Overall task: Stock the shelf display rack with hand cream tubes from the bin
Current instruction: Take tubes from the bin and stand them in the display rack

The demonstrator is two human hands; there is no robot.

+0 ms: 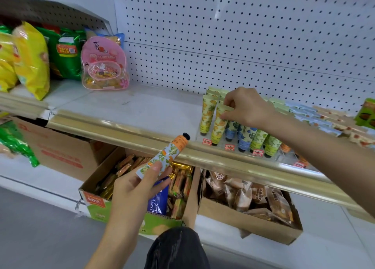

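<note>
A clear display rack point(239, 144) on the right of the white shelf point(129, 106) holds upright hand cream tubes in yellow, blue and green rows. My right hand point(246, 108) pinches the top of a yellow tube point(220, 124) standing in the rack's front left row. Lower down, in front of the shelf's gold edge, my left hand point(138, 189) grips an orange-flowered tube point(165, 156) by its flat end, black cap pointing up and right. No bin of tubes is in view.
Snack bags point(30, 59) and a pink clear backpack point(104, 64) stand at the shelf's left. Below the gold rail point(121, 127), open cardboard boxes point(249, 220) hold wrapped snacks. Pegboard backs the shelf. My knee point(176, 248) is at the bottom.
</note>
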